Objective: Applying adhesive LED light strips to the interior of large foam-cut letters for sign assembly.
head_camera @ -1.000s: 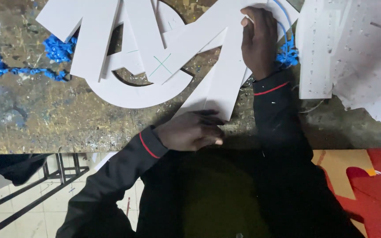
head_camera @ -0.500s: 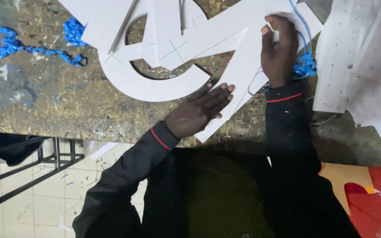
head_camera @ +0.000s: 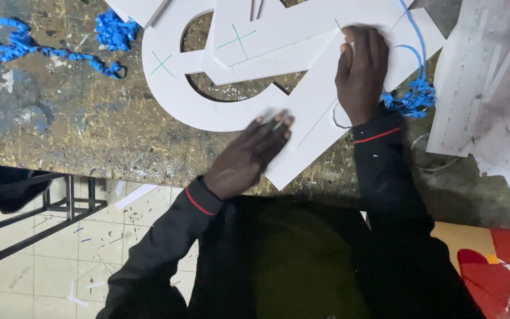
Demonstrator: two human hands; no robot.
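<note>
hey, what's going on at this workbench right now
A person in dark sleeves leans over a worn, paint-flecked workbench covered with white cut-out board shapes. The left hand lies flat, its fingers on the edge of a long white strip. The right hand presses down on the same strip farther up; whether it holds a tool is unclear. Tangled blue cord sits beside the right wrist, and more lies at the bench's far left.

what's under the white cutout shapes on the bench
The white cutout shapes lie on a scuffed, paint-flecked workbench, which shows through their openings. Blue cord passes beneath one edge. Whatever lies directly under the solid board is hidden.
</note>
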